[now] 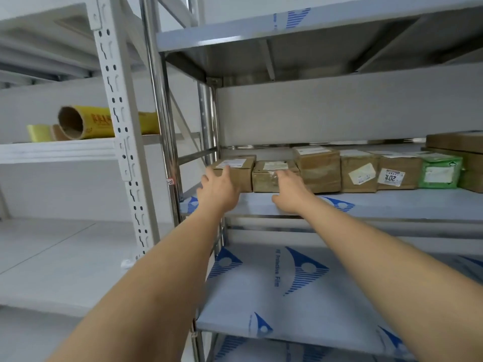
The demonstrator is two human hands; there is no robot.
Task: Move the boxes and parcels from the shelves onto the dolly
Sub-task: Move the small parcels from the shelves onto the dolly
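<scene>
Steel shelving (339, 205) wrapped in blue-printed protective film is filling the view, with a white rack (122, 142) standing beside it at nine o'clock. A row of parcels is sitting on the middle shelf, running from centre toward three o'clock: a brown box (241, 171) at the near end, a second brown box (264, 178) touching it, then a taller taped box (318, 168), two more labelled boxes (358, 173) and a green parcel (439, 173). Flat cartons (460, 145) are lying stacked at the far three o'clock edge. The left hand (218, 189) is reaching to the first box, straight fingers touching its top front edge, gripping nothing. The right hand (287, 192) is stretching to the second box, fingers extended against its front face, likewise relaxed and unclenched. On the white rack, at ten o'clock, a yellow roll of wrap (86, 122) is lying on its side.
</scene>
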